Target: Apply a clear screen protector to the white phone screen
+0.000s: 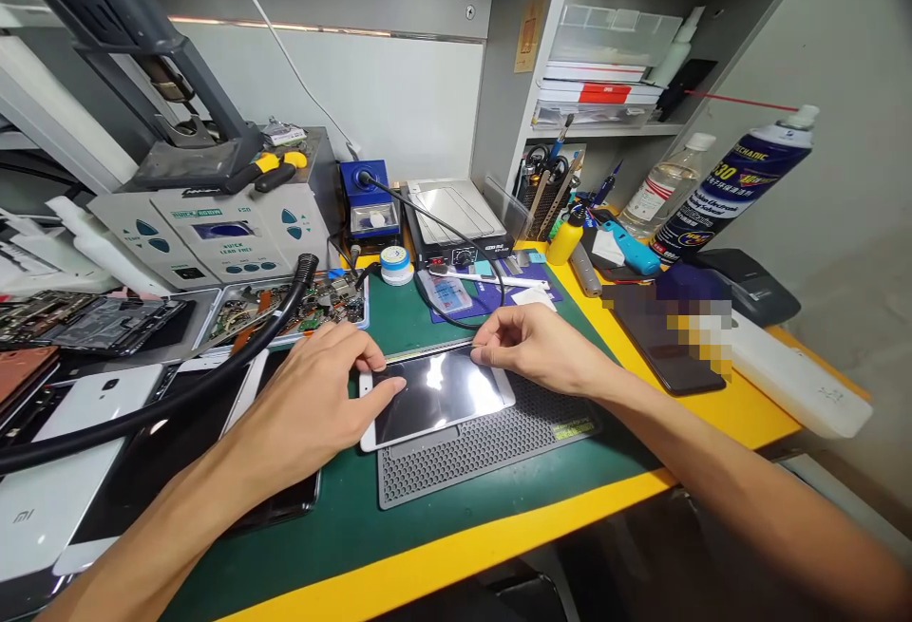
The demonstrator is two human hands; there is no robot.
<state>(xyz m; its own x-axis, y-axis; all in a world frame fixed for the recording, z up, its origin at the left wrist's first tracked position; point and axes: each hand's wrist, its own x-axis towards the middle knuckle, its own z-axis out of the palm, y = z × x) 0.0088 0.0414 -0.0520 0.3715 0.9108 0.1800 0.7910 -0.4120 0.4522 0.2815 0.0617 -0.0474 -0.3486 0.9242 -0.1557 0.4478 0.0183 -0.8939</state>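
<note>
A white-framed smartphone (434, 396) with a dark, glossy screen lies face up, partly over a grey perforated mat (491, 446). My left hand (324, 385) has its left end between thumb and fingers, the thumb on the glass and the index finger at the far edge. At the far right corner, thumb and index finger of my right hand (531, 347) pinch the phone's edge. The fingertips behind that edge are partly hidden.
Several phones, one a white phone (78, 461), lie at left under a black hose (214, 380). Behind stand a hot-air station (235, 233), a parts tray (363, 304), a flux jar (396, 264) and a heating plate (456, 214). A dark phone (666, 337) and spray can (741, 185) are right.
</note>
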